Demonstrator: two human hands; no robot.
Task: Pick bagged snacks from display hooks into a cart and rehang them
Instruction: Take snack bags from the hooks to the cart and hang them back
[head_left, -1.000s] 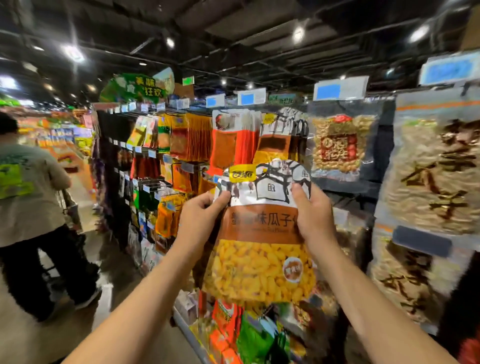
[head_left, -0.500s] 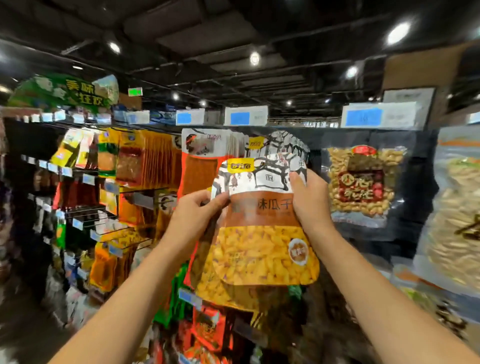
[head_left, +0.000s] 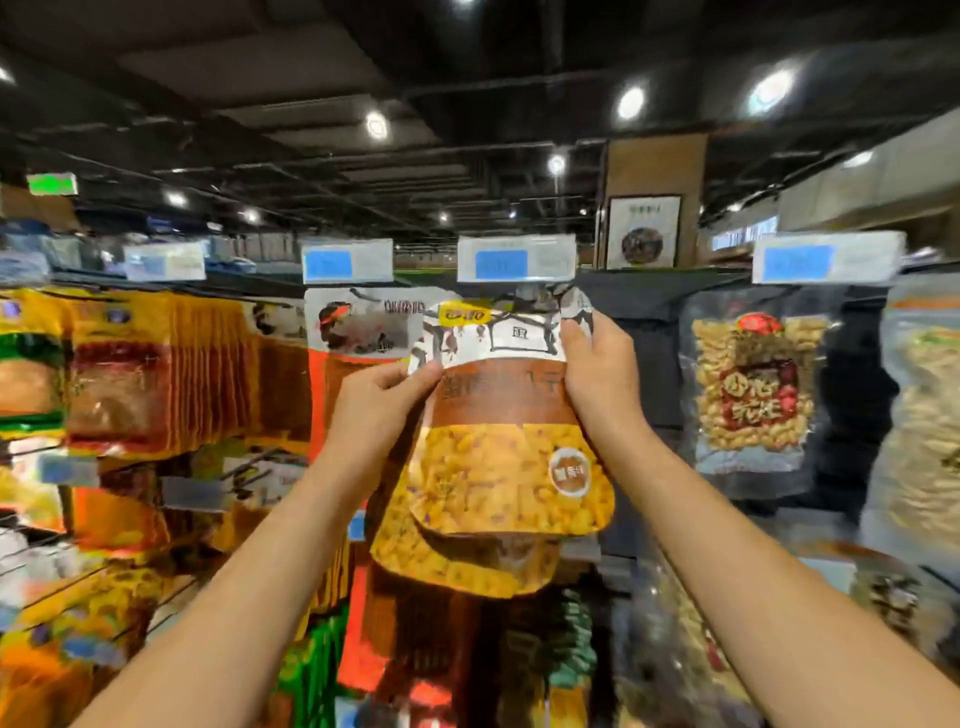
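Note:
I hold a snack bag (head_left: 506, 441) up at the display, just under a blue price tag (head_left: 516, 258). The bag has a white illustrated top, a brown band and a clear window full of yellow kernels. My left hand (head_left: 379, 402) pinches its upper left edge. My right hand (head_left: 592, 371) grips its upper right edge, crumpling the top corner. More bags of the same kind (head_left: 462, 564) hang directly behind it. The hook itself is hidden behind the bag top. No cart is in view.
Orange and yellow bags (head_left: 156, 374) fill the hooks to the left, with an orange bag (head_left: 358, 338) right beside mine. A clear bag of nuts (head_left: 756, 384) hangs to the right, and another pale bag (head_left: 924, 415) at the far right. Lower rows hold more packets (head_left: 519, 649).
Both hands have lifted the bag higher, up to the price tag row. The view has swung right, so the aisle and the person on the left have left the frame.

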